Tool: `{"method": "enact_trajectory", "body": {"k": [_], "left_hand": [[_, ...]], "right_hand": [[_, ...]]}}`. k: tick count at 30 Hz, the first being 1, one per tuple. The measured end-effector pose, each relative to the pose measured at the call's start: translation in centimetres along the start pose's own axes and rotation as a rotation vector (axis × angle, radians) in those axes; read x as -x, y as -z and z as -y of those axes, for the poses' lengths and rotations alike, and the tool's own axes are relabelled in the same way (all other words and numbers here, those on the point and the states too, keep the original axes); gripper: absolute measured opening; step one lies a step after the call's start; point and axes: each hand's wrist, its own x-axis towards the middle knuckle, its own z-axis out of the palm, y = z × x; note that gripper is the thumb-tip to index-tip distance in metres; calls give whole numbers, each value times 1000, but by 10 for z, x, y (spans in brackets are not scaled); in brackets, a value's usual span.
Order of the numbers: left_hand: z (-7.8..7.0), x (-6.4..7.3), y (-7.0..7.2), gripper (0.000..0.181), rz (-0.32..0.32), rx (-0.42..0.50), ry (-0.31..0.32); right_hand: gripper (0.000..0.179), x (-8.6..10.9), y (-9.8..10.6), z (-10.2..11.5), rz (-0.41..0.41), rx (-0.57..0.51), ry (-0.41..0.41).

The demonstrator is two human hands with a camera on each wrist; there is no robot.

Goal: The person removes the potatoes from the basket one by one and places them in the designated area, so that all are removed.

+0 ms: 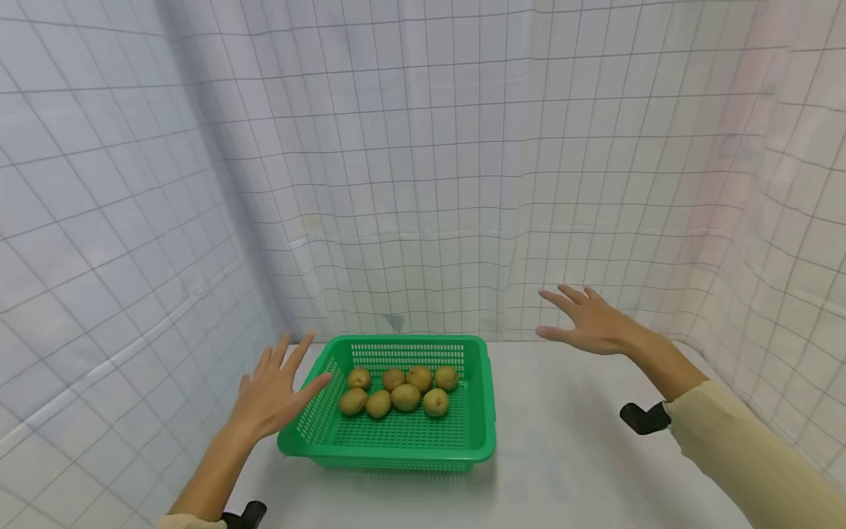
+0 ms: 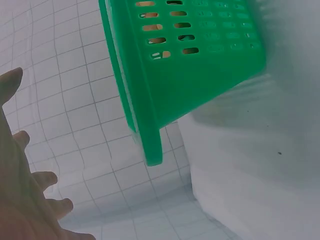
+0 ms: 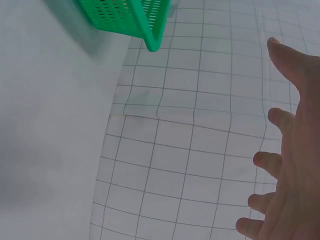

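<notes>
- The left hand point(image 1: 271, 389) is spread wide with nothing in it; its thumb overlaps the basket's near rim in the head view, but the left wrist view shows a gap between them.
- The right hand point(image 1: 588, 327) is also spread, holding nothing, well apart from the basket.
- The green basket point(image 1: 396, 453) sits on the worktop point(image 1: 548, 426), just right of the left hand and well to the left of the right.
- Inside it, eight potatoes point(image 1: 406, 397) lie in two loose rows, bunched towards the side away from the person.
- Progress, as I judge it: no potato is in either hand or outside the basket; whether handling is unstarted or finished, I cannot tell.
</notes>
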Motion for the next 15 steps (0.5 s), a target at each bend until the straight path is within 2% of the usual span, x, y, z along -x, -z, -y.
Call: {"method": "enact_trajectory", "body": {"k": [6, 15], "left_hand": [[10, 19, -2, 88, -17, 80, -15], [25, 48, -15, 96, -11, 270, 41]], "right_hand": [[85, -13, -1, 10, 27, -42, 33], [84, -41, -7, 27, 85, -88, 131]]}}
